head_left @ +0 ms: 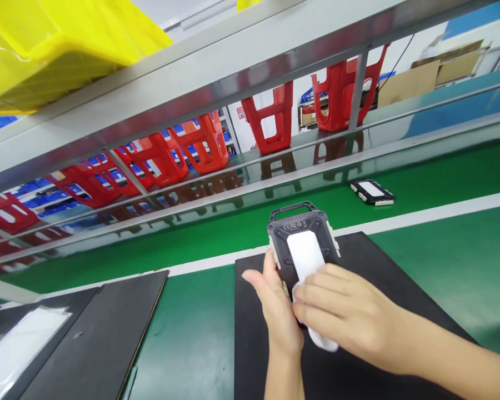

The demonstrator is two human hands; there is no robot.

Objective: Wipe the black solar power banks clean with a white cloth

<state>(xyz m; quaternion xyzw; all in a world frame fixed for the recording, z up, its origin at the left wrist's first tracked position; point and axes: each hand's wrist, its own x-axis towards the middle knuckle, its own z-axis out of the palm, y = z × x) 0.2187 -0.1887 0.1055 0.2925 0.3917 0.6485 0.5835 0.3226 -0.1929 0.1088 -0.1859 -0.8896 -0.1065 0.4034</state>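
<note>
My left hand [281, 311] holds a black rugged case-like device [281, 230] with a loop handle at its top, pale side pieces and a long white panel [304, 250] down its face. The device is tilted above a black mat [379, 294]. My right hand [345, 316] is closed, fingertips bunched against the lower part of the panel, pinching a white cloth-like piece [323, 339] that sticks out below the fingers. The fingers hide most of that piece and the device's lower end.
A similar black device [371, 191] lies on the green belt [441, 172] beyond the bench edge. Left on the bench are black boards [95, 333] and white sheets in clear film [29, 339]. A metal shelf beam [216, 72] crosses overhead, with a yellow bin [66, 50]; red stools [270, 119] stand behind.
</note>
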